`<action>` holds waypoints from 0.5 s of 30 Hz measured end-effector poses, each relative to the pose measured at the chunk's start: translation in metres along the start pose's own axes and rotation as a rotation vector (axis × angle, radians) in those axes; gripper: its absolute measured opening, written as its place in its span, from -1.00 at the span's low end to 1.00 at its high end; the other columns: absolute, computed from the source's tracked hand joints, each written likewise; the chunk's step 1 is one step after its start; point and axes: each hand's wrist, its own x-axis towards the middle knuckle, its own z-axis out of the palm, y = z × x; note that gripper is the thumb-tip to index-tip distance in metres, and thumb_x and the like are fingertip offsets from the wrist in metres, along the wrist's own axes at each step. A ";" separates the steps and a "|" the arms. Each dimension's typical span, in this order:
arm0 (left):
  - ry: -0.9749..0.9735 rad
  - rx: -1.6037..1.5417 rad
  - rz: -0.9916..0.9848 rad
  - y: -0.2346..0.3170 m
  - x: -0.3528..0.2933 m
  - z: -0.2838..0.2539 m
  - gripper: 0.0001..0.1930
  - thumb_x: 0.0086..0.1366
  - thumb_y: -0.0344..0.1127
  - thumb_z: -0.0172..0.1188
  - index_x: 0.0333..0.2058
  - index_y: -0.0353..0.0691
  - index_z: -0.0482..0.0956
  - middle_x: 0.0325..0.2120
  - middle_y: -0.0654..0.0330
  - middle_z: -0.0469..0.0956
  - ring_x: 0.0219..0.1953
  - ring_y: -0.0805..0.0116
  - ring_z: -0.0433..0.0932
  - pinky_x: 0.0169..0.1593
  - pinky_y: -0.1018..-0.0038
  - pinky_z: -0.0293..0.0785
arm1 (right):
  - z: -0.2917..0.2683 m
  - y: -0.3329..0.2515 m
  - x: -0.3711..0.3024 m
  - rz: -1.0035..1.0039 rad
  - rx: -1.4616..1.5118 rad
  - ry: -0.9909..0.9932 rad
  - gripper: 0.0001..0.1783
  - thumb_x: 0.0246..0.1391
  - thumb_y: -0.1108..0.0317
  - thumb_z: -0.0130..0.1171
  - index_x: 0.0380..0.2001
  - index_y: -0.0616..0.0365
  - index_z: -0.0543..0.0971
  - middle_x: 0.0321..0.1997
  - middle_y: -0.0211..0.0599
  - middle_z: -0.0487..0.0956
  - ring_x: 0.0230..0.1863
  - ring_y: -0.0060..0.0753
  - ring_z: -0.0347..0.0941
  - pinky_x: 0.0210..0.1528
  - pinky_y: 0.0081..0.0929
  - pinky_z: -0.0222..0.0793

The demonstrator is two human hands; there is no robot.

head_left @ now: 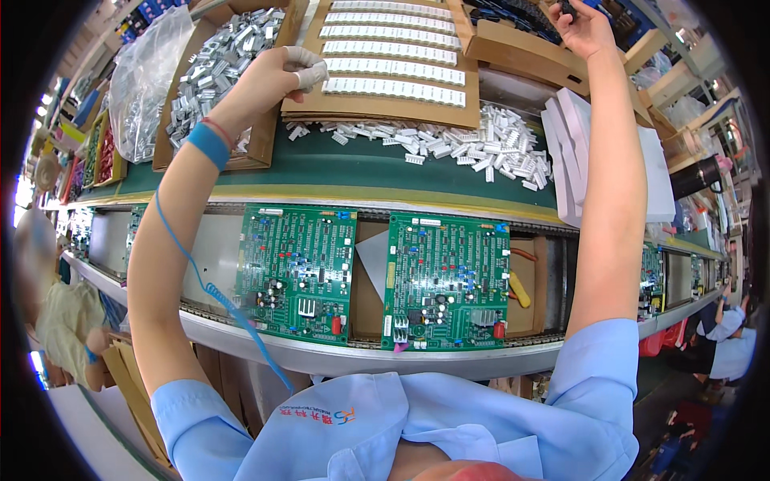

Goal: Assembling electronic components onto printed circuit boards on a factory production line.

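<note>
My left hand, with white coverings on its fingertips and a blue wrist strap, is over the left edge of a cardboard sheet. Its fingers are curled together, and what they hold, if anything, is hidden. Rows of white connectors lie on that sheet beside it. At the top right, my right hand grips a small black part above a bin of dark parts. Two green circuit boards, one on the left and one on the right, lie on the rails before me.
A box of silver metal pieces stands at the left, beside a plastic bag. Loose white connectors are heaped on the green bench. White foam sheets stand at the right. A yellow-handled tool lies beside the right board.
</note>
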 end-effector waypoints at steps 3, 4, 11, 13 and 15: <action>-0.108 -0.139 -0.043 0.025 -0.014 0.008 -0.76 0.29 -0.25 0.25 -0.22 -0.33 0.59 -0.49 0.31 0.51 -0.55 0.62 0.43 -0.42 0.67 0.40 | -0.016 -0.008 -0.002 0.068 0.080 -0.064 -0.82 0.14 0.49 0.11 -0.20 0.36 0.48 -0.20 -0.13 0.56 -0.46 -0.54 0.41 -0.65 -0.89 0.27; -0.100 -0.133 -0.058 0.033 -0.021 0.013 -0.78 0.30 -0.27 0.24 -0.22 -0.33 0.58 -0.53 0.32 0.48 -0.56 0.64 0.42 -0.44 0.68 0.38 | -0.013 -0.004 -0.006 0.067 0.069 -0.076 -0.82 0.15 0.48 0.11 -0.19 0.35 0.48 -0.21 -0.14 0.56 -0.48 -0.56 0.38 -0.67 -0.89 0.22; -0.165 -0.005 0.058 0.056 -0.056 0.024 -0.74 0.30 -0.24 0.24 -0.21 -0.35 0.58 -0.54 0.31 0.51 -0.55 0.63 0.43 -0.45 0.65 0.40 | 0.019 0.009 -0.069 0.199 -0.096 -0.159 -0.79 0.27 0.41 0.01 -0.07 0.22 0.49 -0.29 -0.23 0.54 -0.64 -0.73 0.12 -0.75 -0.86 -0.07; -0.163 -0.018 0.081 0.061 -0.065 0.025 -0.76 0.29 -0.26 0.25 -0.22 -0.35 0.58 -0.49 0.29 0.53 -0.51 0.61 0.44 -0.45 0.63 0.41 | 0.037 0.014 -0.086 0.113 -0.256 -0.081 -0.79 0.27 0.41 0.01 -0.08 0.21 0.49 -0.32 -0.25 0.52 -0.65 -0.72 0.11 -0.75 -0.83 -0.08; -0.204 0.123 0.105 0.069 -0.068 0.027 -0.82 0.32 -0.29 0.19 -0.22 -0.29 0.54 -0.47 0.32 0.50 -0.46 0.61 0.44 -0.44 0.64 0.40 | 0.032 0.007 -0.058 0.020 -0.280 -0.090 -0.81 0.26 0.41 0.01 -0.09 0.19 0.49 -0.36 -0.25 0.51 -0.65 -0.70 0.11 -0.75 -0.80 -0.09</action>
